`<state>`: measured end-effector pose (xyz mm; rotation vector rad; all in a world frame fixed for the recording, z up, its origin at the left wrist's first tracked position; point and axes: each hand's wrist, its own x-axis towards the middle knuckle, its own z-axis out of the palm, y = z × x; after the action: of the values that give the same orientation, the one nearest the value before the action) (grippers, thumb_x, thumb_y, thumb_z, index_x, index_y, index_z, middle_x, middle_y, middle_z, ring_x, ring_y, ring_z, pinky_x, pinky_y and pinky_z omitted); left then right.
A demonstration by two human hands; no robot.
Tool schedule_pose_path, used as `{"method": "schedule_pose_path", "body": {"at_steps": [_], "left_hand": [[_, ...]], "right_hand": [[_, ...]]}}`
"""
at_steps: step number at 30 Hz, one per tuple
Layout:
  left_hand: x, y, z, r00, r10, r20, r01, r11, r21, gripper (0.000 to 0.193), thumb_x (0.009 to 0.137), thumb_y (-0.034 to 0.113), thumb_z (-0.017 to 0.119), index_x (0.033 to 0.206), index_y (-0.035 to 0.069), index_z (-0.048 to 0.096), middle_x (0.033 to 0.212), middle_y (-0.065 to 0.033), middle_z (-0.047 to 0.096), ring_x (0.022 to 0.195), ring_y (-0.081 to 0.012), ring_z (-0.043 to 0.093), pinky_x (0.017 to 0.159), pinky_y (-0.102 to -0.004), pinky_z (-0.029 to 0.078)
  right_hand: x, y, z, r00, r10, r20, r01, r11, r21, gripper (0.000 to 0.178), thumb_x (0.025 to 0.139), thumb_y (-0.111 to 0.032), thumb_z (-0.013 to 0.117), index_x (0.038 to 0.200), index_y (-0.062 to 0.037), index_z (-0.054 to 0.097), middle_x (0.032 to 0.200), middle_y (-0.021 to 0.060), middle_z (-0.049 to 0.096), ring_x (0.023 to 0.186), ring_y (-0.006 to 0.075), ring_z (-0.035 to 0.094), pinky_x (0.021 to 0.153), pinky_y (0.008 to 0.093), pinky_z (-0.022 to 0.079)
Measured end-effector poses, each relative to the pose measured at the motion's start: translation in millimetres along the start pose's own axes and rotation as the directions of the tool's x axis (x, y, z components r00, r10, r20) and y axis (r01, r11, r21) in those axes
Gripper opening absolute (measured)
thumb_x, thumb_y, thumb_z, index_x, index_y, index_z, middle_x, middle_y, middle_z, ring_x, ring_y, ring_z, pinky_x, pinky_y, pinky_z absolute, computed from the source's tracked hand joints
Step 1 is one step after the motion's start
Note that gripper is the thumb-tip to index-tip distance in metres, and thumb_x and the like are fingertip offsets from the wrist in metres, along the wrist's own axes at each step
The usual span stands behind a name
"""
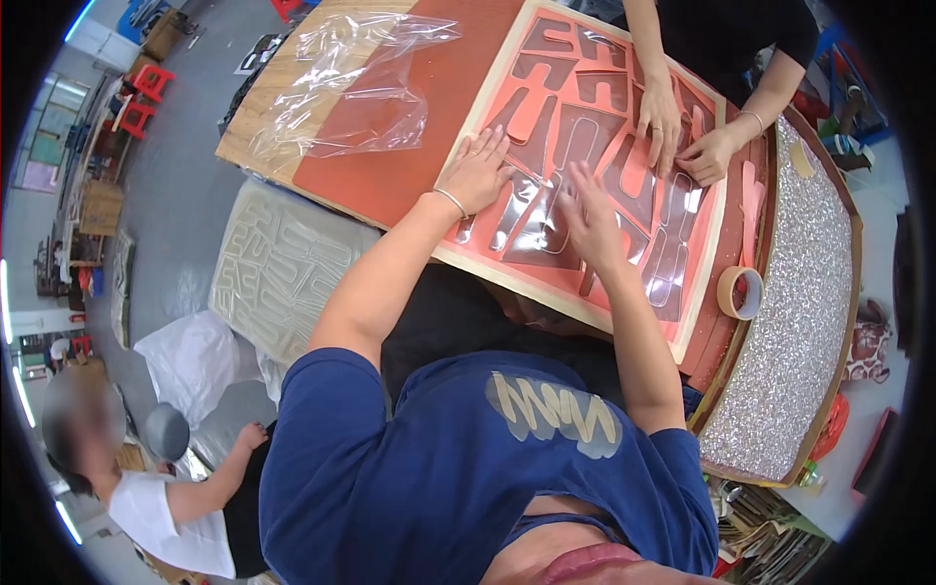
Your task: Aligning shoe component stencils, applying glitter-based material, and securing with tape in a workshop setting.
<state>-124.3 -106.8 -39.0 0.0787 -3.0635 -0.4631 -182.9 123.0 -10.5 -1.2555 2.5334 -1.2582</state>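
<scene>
Seemingly well along, remainder unclear: dark pieces (534, 244) mostly cover the pink board (546, 289), left hand (474, 174) flat at its edge, right hand (593, 226) open over it, neither gripping anything.

Over one pale-framed board (556, 292) are four hands: the person's left hand (473, 174) and right hand (593, 219), and two hands (660, 122) of one co-worker (726, 39). One clear plastic film (380, 97) lies left of the board, one grey moulded sheet (283, 263) at its lower left; right of it are one tape roll (727, 291) and one glittery panel (785, 322).
</scene>
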Motion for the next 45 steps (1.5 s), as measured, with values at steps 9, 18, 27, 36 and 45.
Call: {"method": "schedule_pose_path", "body": {"at_steps": [9, 18, 27, 36, 45], "left_hand": [[2.2, 10.6, 0.2, 0.999, -0.027, -0.024, 0.029, 0.993, 0.112, 0.065, 0.097, 0.036, 0.043, 0.146, -0.001, 0.023, 0.154, -0.0174, 0.022, 0.144, -0.0305, 0.017, 0.117, -0.0449, 0.012], [2.8, 8.9, -1.2, 0.998, -0.067, -0.012, 0.068, 0.996, 0.058, 0.07, 0.096, 0.035, 0.044, 0.147, -0.003, 0.015, 0.152, -0.0203, 0.024, 0.144, -0.0316, 0.017, 0.117, -0.0475, 0.011], [1.6, 9.8, -1.8, 0.997, -0.073, -0.026, 0.075, 0.996, 0.057, 0.07, 0.096, 0.036, 0.045, 0.148, -0.001, 0.018, 0.153, -0.0176, 0.024, 0.144, -0.0296, 0.018, 0.117, -0.0453, 0.011], [2.7, 5.5, 2.6, 0.998, -0.033, -0.046, 0.036, 0.996, 0.084, 0.068, 0.095, 0.034, 0.046, 0.148, 0.0, 0.02, 0.154, -0.0146, 0.024, 0.144, -0.0269, 0.018, 0.118, -0.0441, 0.012], [2.7, 6.9, 4.1, 0.998, -0.042, -0.053, 0.046, 0.996, 0.077, 0.066, 0.096, 0.032, 0.047, 0.147, -0.001, 0.023, 0.154, -0.0152, 0.025, 0.144, -0.027, 0.018, 0.118, -0.0446, 0.011]], "right_hand": [[-108.3, 81.3, -123.8, 0.959, 0.271, -0.088, -0.265, 0.736, -0.623, 0.046, 0.094, -0.02, 0.053, 0.133, 0.0021, 0.046, 0.14, 0.0258, 0.041, 0.132, 0.0419, 0.037, 0.111, 0.0479, 0.028], [-49.9, 171.2, -133.2, 0.865, 0.204, -0.458, -0.412, 0.81, -0.417, 0.065, 0.095, -0.038, 0.05, 0.14, 0.0055, 0.032, 0.147, 0.0303, 0.026, 0.137, 0.0445, 0.026, 0.111, 0.0533, 0.023], [-10.4, 195.2, -148.0, 0.756, 0.58, -0.304, -0.631, 0.519, -0.577, 0.083, 0.091, -0.063, 0.038, 0.145, -0.0012, 0.028, 0.154, 0.0181, 0.022, 0.142, 0.0364, 0.02, 0.112, 0.0594, 0.011], [-9.6, 198.0, -147.8, 0.808, 0.517, -0.283, -0.556, 0.507, -0.658, 0.09, 0.089, -0.071, 0.031, 0.151, -0.0089, 0.014, 0.156, 0.0118, 0.019, 0.145, 0.0332, 0.013, 0.11, 0.0662, 0.002], [-28.2, 166.4, -142.4, 0.831, 0.524, -0.188, -0.499, 0.552, -0.668, 0.088, 0.091, -0.066, 0.033, 0.148, -0.0013, 0.02, 0.156, 0.0134, 0.02, 0.146, 0.0264, 0.012, 0.112, 0.0633, 0.002]]}}
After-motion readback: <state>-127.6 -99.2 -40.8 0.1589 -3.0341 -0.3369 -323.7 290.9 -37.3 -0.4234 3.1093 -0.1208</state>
